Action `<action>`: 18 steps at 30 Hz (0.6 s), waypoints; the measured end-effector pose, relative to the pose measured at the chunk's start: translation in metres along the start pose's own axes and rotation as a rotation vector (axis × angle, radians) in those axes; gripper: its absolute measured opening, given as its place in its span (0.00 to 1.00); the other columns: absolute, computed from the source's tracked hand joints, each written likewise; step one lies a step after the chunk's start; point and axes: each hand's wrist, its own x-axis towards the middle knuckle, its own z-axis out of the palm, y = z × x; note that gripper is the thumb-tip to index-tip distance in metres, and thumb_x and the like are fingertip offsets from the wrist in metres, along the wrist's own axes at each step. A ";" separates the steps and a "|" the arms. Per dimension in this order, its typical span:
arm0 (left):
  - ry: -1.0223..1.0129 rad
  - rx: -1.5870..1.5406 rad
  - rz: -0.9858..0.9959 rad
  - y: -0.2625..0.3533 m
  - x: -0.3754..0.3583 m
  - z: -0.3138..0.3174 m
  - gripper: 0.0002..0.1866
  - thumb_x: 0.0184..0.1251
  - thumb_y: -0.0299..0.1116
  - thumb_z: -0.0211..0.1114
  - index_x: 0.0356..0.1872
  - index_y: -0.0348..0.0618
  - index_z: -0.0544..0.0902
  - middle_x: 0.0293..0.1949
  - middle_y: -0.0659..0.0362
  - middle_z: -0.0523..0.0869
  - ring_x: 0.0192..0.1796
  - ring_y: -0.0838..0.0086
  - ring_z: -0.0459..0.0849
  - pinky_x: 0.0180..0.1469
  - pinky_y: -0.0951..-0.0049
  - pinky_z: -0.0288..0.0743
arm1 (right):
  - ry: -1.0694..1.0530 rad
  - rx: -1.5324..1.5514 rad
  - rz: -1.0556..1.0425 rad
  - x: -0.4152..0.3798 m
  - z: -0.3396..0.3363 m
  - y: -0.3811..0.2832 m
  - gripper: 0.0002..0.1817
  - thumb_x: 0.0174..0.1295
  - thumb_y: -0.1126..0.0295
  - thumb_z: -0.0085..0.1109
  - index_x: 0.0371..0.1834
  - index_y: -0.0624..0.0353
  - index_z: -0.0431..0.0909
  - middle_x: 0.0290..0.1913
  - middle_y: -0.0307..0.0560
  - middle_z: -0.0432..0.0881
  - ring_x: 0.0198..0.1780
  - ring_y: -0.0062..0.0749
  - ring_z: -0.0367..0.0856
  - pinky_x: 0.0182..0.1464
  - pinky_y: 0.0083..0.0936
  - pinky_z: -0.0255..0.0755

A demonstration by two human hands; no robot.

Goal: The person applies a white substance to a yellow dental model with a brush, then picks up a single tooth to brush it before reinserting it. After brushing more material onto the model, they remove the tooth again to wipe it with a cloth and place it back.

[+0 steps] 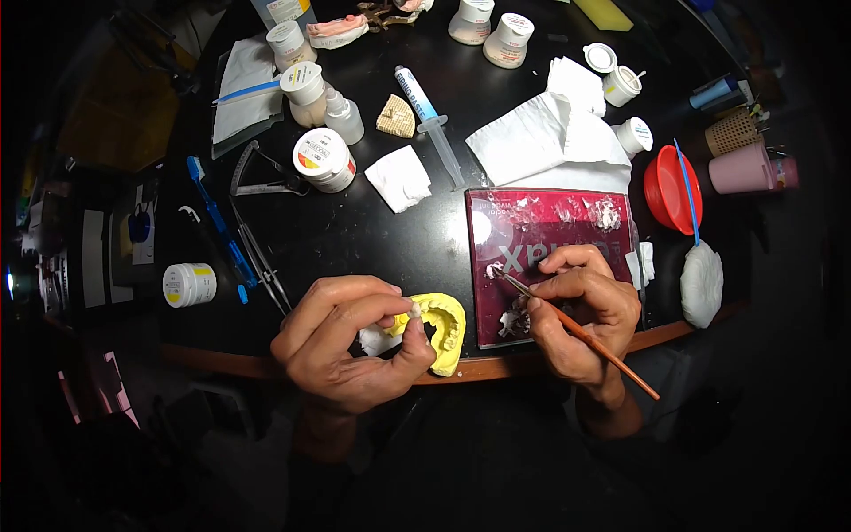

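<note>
Between thumb and fingertips, my left hand (356, 341) pinches a small whitish tooth-like piece (415, 311). Just beside and partly behind those fingers lies a yellow dental model (453, 324), at the table's front edge. My right hand (585, 310) is closed around a thin brush (589, 339) with a reddish-brown handle. The brush tip points up and left, at a white smear on the dark red slab (550, 208). More white paste patches lie on the slab's upper right and lower left. A white tissue scrap (377, 340) shows beside my left hand.
Behind are a folded white cloth (519, 137), a syringe (430, 124), a tissue (399, 179) and a labelled jar (324, 160). A red bowl (667, 188) and a white pad (702, 285) stand right. Toothbrush (217, 222) and tweezers (257, 253) lie left.
</note>
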 end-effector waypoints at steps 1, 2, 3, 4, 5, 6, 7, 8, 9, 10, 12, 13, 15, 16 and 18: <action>-0.002 -0.003 -0.004 0.001 0.000 0.000 0.13 0.45 0.21 0.80 0.35 0.39 0.91 0.37 0.55 0.89 0.35 0.74 0.90 0.33 0.77 0.86 | 0.002 0.004 0.008 0.000 0.000 -0.001 0.04 0.45 0.81 0.71 0.26 0.64 0.87 0.26 0.42 0.88 0.37 0.38 0.87 0.43 0.30 0.80; -0.003 -0.006 -0.008 0.002 0.000 0.000 0.13 0.45 0.21 0.80 0.35 0.39 0.91 0.37 0.55 0.89 0.35 0.75 0.90 0.33 0.77 0.86 | 0.005 0.009 0.015 0.000 0.000 -0.002 0.04 0.45 0.81 0.71 0.26 0.64 0.87 0.26 0.42 0.88 0.37 0.38 0.87 0.43 0.30 0.80; -0.004 -0.026 -0.025 0.003 0.000 0.000 0.13 0.45 0.21 0.80 0.35 0.39 0.91 0.37 0.55 0.89 0.35 0.75 0.90 0.33 0.78 0.86 | -0.004 0.017 -0.007 0.000 -0.001 -0.002 0.05 0.45 0.81 0.70 0.26 0.64 0.87 0.26 0.43 0.88 0.36 0.37 0.87 0.45 0.31 0.80; -0.006 -0.044 -0.041 0.004 -0.001 0.000 0.13 0.45 0.21 0.80 0.35 0.38 0.91 0.37 0.55 0.89 0.35 0.75 0.90 0.33 0.78 0.86 | -0.013 0.026 -0.030 0.001 -0.002 -0.002 0.05 0.45 0.82 0.70 0.27 0.64 0.87 0.26 0.43 0.88 0.35 0.36 0.86 0.47 0.33 0.80; -0.007 -0.059 -0.057 0.005 -0.001 0.001 0.13 0.45 0.21 0.80 0.35 0.38 0.91 0.37 0.55 0.89 0.35 0.75 0.90 0.33 0.78 0.85 | -0.022 0.038 -0.054 0.002 -0.002 -0.001 0.05 0.45 0.82 0.69 0.27 0.64 0.87 0.26 0.43 0.88 0.34 0.36 0.86 0.48 0.34 0.80; -0.008 -0.097 -0.051 0.005 -0.001 0.001 0.12 0.46 0.21 0.80 0.35 0.37 0.90 0.37 0.54 0.89 0.35 0.76 0.89 0.33 0.79 0.84 | -0.033 0.075 -0.086 0.002 -0.002 -0.002 0.06 0.46 0.82 0.69 0.28 0.63 0.87 0.26 0.43 0.88 0.33 0.35 0.85 0.50 0.35 0.79; -0.010 -0.133 -0.045 0.004 -0.001 0.001 0.12 0.47 0.20 0.79 0.35 0.35 0.89 0.38 0.52 0.88 0.34 0.77 0.87 0.33 0.80 0.83 | -0.043 0.114 -0.117 0.002 -0.002 -0.003 0.07 0.46 0.83 0.69 0.29 0.63 0.87 0.27 0.44 0.88 0.32 0.34 0.85 0.51 0.37 0.79; -0.012 -0.171 -0.039 0.003 -0.001 0.002 0.11 0.47 0.20 0.79 0.35 0.33 0.89 0.38 0.51 0.87 0.34 0.79 0.86 0.33 0.81 0.81 | -0.053 0.151 -0.148 0.003 -0.002 -0.005 0.07 0.46 0.83 0.68 0.30 0.63 0.86 0.27 0.44 0.88 0.32 0.34 0.85 0.53 0.38 0.78; -0.013 -0.190 -0.038 0.003 -0.002 0.002 0.11 0.48 0.21 0.79 0.34 0.33 0.89 0.38 0.51 0.87 0.34 0.78 0.86 0.34 0.81 0.81 | -0.057 0.195 -0.193 0.003 0.000 -0.008 0.09 0.47 0.83 0.70 0.33 0.62 0.86 0.28 0.45 0.87 0.32 0.33 0.85 0.55 0.41 0.78; 0.000 -0.193 -0.029 0.003 -0.002 0.003 0.11 0.48 0.21 0.78 0.34 0.33 0.89 0.38 0.51 0.87 0.34 0.77 0.86 0.35 0.80 0.82 | -0.073 0.226 -0.195 0.003 0.001 -0.013 0.10 0.47 0.82 0.72 0.33 0.62 0.86 0.28 0.44 0.87 0.33 0.36 0.84 0.53 0.38 0.78; 0.020 -0.205 -0.010 0.004 -0.002 0.006 0.10 0.49 0.22 0.78 0.34 0.33 0.89 0.38 0.51 0.87 0.34 0.77 0.86 0.36 0.79 0.82 | -0.023 0.302 -0.206 -0.003 0.011 -0.018 0.10 0.47 0.81 0.74 0.33 0.61 0.86 0.28 0.44 0.86 0.35 0.38 0.83 0.51 0.36 0.78; 0.029 -0.202 -0.015 0.005 -0.002 0.007 0.10 0.49 0.23 0.79 0.34 0.34 0.89 0.37 0.51 0.87 0.34 0.75 0.86 0.37 0.78 0.82 | 0.010 0.306 -0.255 -0.006 0.016 -0.017 0.10 0.48 0.81 0.75 0.34 0.61 0.86 0.29 0.43 0.86 0.38 0.40 0.83 0.50 0.34 0.78; 0.036 -0.205 -0.021 0.009 -0.001 0.008 0.11 0.49 0.23 0.81 0.35 0.35 0.89 0.37 0.53 0.88 0.34 0.75 0.89 0.36 0.78 0.84 | 0.036 0.234 -0.311 -0.008 0.017 -0.023 0.11 0.50 0.78 0.76 0.37 0.59 0.87 0.30 0.41 0.88 0.41 0.40 0.83 0.51 0.34 0.77; 0.041 -0.206 -0.025 0.010 0.000 0.009 0.11 0.50 0.23 0.82 0.35 0.35 0.90 0.37 0.54 0.89 0.35 0.75 0.91 0.35 0.78 0.85 | 0.033 0.194 -0.334 -0.008 0.017 -0.027 0.12 0.50 0.77 0.77 0.38 0.58 0.87 0.31 0.39 0.88 0.43 0.40 0.83 0.51 0.34 0.77; 0.046 -0.194 -0.030 0.011 0.000 0.010 0.11 0.50 0.23 0.82 0.35 0.35 0.90 0.37 0.54 0.89 0.35 0.76 0.90 0.35 0.79 0.86 | 0.044 0.154 -0.376 -0.016 0.022 -0.022 0.15 0.48 0.75 0.79 0.41 0.56 0.89 0.36 0.36 0.90 0.50 0.41 0.80 0.48 0.31 0.74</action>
